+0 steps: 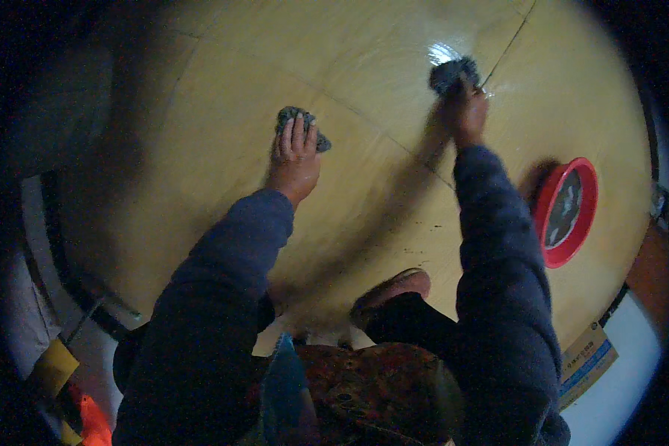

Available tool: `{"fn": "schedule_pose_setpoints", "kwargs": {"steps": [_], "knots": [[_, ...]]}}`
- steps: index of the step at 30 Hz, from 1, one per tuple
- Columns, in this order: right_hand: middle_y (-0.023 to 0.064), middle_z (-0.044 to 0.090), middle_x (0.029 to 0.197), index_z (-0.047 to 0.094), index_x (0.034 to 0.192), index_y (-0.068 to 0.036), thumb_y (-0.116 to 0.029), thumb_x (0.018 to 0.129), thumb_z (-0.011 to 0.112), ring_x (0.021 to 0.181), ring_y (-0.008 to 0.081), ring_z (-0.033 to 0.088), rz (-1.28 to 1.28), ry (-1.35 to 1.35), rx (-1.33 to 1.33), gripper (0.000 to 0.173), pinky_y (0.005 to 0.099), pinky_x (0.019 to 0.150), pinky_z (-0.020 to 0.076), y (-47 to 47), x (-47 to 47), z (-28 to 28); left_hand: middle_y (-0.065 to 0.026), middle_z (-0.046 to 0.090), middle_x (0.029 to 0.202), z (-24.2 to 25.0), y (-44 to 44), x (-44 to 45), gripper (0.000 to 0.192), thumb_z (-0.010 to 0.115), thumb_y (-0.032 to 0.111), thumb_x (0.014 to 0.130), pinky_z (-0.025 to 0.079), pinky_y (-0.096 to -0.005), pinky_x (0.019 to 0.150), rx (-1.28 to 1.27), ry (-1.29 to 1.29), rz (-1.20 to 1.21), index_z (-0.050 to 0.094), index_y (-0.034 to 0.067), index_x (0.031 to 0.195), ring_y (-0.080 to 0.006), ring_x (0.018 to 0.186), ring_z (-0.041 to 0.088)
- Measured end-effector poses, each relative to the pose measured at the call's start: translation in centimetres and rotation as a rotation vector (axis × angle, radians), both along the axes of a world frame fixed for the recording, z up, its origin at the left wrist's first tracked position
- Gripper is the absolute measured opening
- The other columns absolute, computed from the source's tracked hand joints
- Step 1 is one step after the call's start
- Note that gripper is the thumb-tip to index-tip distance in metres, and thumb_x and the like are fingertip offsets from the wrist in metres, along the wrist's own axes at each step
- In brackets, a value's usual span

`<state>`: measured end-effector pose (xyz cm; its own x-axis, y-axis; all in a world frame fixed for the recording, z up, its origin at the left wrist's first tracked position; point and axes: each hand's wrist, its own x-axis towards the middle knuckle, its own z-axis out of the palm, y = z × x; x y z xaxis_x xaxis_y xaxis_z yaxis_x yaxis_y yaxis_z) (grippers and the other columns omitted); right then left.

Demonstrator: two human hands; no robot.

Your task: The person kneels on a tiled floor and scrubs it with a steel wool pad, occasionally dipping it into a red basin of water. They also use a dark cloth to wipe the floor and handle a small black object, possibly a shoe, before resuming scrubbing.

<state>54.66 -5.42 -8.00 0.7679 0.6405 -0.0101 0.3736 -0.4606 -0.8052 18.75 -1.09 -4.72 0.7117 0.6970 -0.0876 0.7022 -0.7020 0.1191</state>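
Observation:
My left hand (pixel 297 161) presses a dark grey cloth (pixel 321 140) flat on the yellowish tiled floor (pixel 357 156), its fingers spread over it. Further forward and to the right, my right hand (pixel 471 114) grips another dark grey cloth (pixel 451 75) against the floor, beside a tile joint. A bright wet glare lies just beyond that cloth. To the right of my right forearm stands a red plastic basin (pixel 588 223) holding murky water with some foam or glare on it.
A pinkish shoe (pixel 407 284) on my foot rests on the floor between my arms. At lower right lies a printed cardboard piece (pixel 588 362) near a white surface (pixel 619 357). An orange-red item (pixel 93 418) and a yellow item (pixel 58 365) are at lower left.

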Motion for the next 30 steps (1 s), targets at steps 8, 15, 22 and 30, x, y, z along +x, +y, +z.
{"fn": "schedule_pose_setpoints", "kwargs": {"steps": [8,15,22,30], "knots": [[0.0165,0.059,0.09,0.06,0.114,-0.016,-0.014,0.08,0.058,0.087,0.0356,0.058,0.522,-0.438,-0.076,0.034,0.0422,0.079,0.0484,2.1,-8.0,-0.5,-0.0192,0.025,0.146,-0.4,-0.2,0.2,0.061,0.054,0.024,0.084,0.025,-0.0499,0.107,0.017,0.056,0.001,0.034,0.006,0.139,-0.0353,0.134,0.025],[0.0148,0.066,0.092,0.064,0.102,0.002,-0.035,0.088,0.056,0.078,0.0251,0.061,-0.056,0.453,0.203,0.04,0.037,0.07,0.0483,-4.2,-1.7,1.2,-0.0198,0.024,0.146,-0.1,-0.5,0.4,0.061,0.053,0.025,0.085,0.025,-0.0499,0.107,0.055,-0.014,-0.031,0.032,0.005,0.139,-0.0368,0.134,0.023],[0.0144,0.055,0.112,0.055,0.12,-0.023,-0.007,0.082,0.049,0.1,0.036,0.053,0.634,-0.505,-0.174,0.042,0.0424,0.084,0.047,-5.7,-11.7,0.9,-0.0217,0.029,0.143,-1.1,-0.3,1.0,0.059,0.056,0.022,0.083,0.026,-0.0509,0.106,0.032,0.064,-0.086,0.038,0.002,0.135,-0.0381,0.133,0.024],[0.0191,0.062,0.101,0.055,0.115,-0.008,-0.008,0.072,0.067,0.093,0.0355,0.059,0.235,-0.484,-0.19,0.045,0.0403,0.077,0.0502,-10.9,8.6,9.3,-0.0216,0.026,0.145,0.4,-0.1,0.6,0.063,0.058,0.023,0.083,0.025,-0.0466,0.108,0.123,0.259,-0.125,0.034,0.003,0.138,-0.0381,0.135,0.022]]}}
